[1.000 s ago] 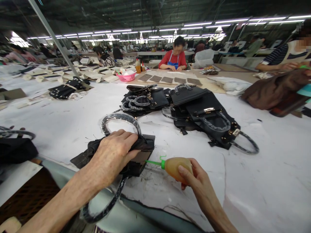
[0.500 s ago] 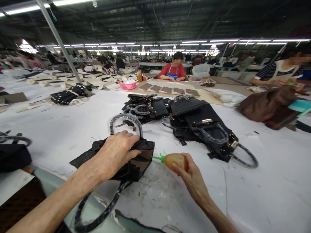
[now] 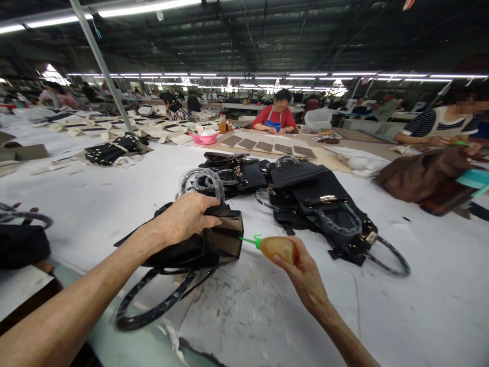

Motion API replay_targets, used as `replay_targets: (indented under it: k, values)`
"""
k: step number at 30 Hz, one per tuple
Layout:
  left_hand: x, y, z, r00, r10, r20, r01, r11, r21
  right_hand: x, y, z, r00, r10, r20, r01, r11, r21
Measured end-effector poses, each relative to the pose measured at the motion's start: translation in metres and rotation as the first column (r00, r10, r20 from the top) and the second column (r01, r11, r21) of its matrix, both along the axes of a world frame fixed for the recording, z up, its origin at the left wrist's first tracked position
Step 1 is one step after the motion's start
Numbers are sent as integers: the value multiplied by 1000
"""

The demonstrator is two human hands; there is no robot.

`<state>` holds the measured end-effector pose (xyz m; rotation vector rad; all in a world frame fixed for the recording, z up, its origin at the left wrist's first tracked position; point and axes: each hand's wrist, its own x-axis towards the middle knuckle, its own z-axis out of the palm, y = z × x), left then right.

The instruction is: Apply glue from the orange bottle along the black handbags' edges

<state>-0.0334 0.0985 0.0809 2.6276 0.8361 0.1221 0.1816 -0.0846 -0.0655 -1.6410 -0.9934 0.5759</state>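
A black handbag (image 3: 206, 250) lies on its side at the table's near edge, its brown-lined opening facing right. My left hand (image 3: 191, 216) is closed on its upper side, thumb and forefinger pinching near the opening. One plastic-wrapped handle (image 3: 219, 186) rises behind my hand; the other handle (image 3: 153, 316) hangs toward me. My right hand (image 3: 303, 270) is wrapped round a squeeze bottle (image 3: 278, 248) of amber liquid with a green nozzle. The nozzle tip points left, at the edge of the bag's opening; whether it touches cannot be made out.
Several black handbags (image 3: 321, 199) are piled ahead to the right. A pink basin (image 3: 205, 138) and brown pieces (image 3: 269, 146) stand farther back, before a person in red (image 3: 275, 120). Another person in stripes (image 3: 431, 125) works at right beside brown fabric (image 3: 424, 176). A bundled dotted cloth (image 3: 112, 149) lies left.
The bag has turned and lifted at its opening, so more brown lining shows. The lower handle has swung up a little. The bottle stays close to the bag's edge.
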Motion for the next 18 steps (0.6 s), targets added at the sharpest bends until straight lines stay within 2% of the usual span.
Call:
replay_targets:
  k: [3, 6, 9, 13, 15, 18]
  values:
    - [-3, 6, -1, 997, 45, 59, -41, 996, -79, -8, -13, -10, 997, 22, -74, -25, 999, -46]
    - [-6, 10, -3, 987, 92, 128, -72, 986, -150, -16, -25, -12, 990, 28, -141, -39, 996, -79]
    - [-10, 14, -5, 975, 138, 172, -101, 974, -205, -20, -34, -2, 977, 19, -214, -40, 995, -92]
    - [-20, 22, -5, 957, 200, 212, -144, 957, -252, -26, -42, 25, 950, 14, -310, -41, 996, -81]
    - [-28, 25, -3, 938, 246, 242, -168, 938, -305, -30, -47, 37, 887, 9, -462, -52, 995, -80]
    - [-41, 29, 2, 902, 324, 284, -200, 898, -392, -27, -60, 47, 711, -45, -702, -60, 990, -125]
